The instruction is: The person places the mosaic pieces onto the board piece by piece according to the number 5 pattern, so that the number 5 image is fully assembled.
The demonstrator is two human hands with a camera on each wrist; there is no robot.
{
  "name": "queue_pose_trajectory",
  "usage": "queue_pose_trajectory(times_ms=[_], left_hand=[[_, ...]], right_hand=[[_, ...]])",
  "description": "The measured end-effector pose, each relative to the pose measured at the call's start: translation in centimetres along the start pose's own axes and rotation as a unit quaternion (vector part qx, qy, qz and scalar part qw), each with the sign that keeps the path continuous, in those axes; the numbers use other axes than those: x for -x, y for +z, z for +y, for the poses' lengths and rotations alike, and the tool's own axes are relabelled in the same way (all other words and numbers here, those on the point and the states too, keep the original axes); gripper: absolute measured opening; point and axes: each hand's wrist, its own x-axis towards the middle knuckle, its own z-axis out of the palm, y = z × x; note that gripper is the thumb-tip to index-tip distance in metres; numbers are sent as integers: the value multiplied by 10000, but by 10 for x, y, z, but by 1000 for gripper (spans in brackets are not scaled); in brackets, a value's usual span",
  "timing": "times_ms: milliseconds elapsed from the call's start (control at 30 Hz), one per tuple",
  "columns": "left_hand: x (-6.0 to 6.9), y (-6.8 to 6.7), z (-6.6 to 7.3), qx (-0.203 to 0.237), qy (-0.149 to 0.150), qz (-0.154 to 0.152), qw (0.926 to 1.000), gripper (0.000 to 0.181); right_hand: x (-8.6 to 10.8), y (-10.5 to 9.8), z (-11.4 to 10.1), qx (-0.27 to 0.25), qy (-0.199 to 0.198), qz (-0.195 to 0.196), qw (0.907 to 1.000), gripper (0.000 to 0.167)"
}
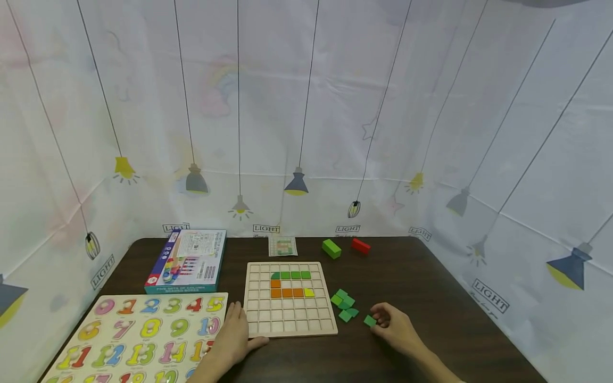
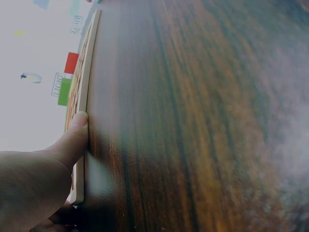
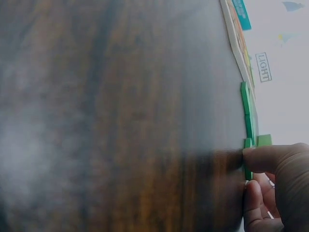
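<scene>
A wooden grid board point(image 1: 291, 330) lies flat on the table, holding a C-shaped row of green, orange and yellow tiles. My left hand point(image 1: 233, 338) rests at its lower left corner, fingers along the left side and thumb at the front edge. In the left wrist view the thumb point(image 2: 72, 140) touches the board's edge point(image 2: 87, 72). Right of the board, my right hand point(image 1: 397, 328) pinches a small green tile point(image 1: 370, 321) between thumb and finger, low at the tabletop; the right wrist view shows this tile point(image 3: 248, 169) partly covered. Several loose green tiles point(image 1: 345, 304) lie between it and the board.
A number puzzle board point(image 1: 160, 303) lies at the left, below a boxed set point(image 1: 196, 260). Behind the grid board are a small pattern card point(image 1: 282, 246), a green block point(image 1: 331, 248) and a red block point(image 1: 361, 246). A printed curtain point(image 1: 306, 117) surrounds the table.
</scene>
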Motion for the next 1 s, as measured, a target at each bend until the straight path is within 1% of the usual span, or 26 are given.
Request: queue_pose_trajectory(times_ms=[167,333,400,500,633,800,900,1000], left_hand=[[1,0,0,24,-12,-28,10000,98],[2,-1,0,52,-42,-52,10000,98],[1,-1,0,60,-47,-57,10000,99],[0,0,0,69,-46,-60,9999,98],[0,1,-1,72,-66,-55,9999,98],[0,1,0,68,-84,-87,9999,98],[0,0,0,64,-107,-140,9998,98],[-1,-1,0,17,-114,-170,9998,98]], right_hand=[[-3,1,-3,61,-226,0,9997,37],[-6,3,-5,175,-247,1,9995,35],[-9,3,-4,187,-235,41,9995,35],[-15,3,-5,204,-325,176,9991,37],[-25,7,-12,237,-660,414,9967,39],[-38,21,-22,207,-1099,651,9916,38],[-46,30,-29,138,-1310,664,9891,38],[-52,39,-38,8,-1446,545,9880,37]])
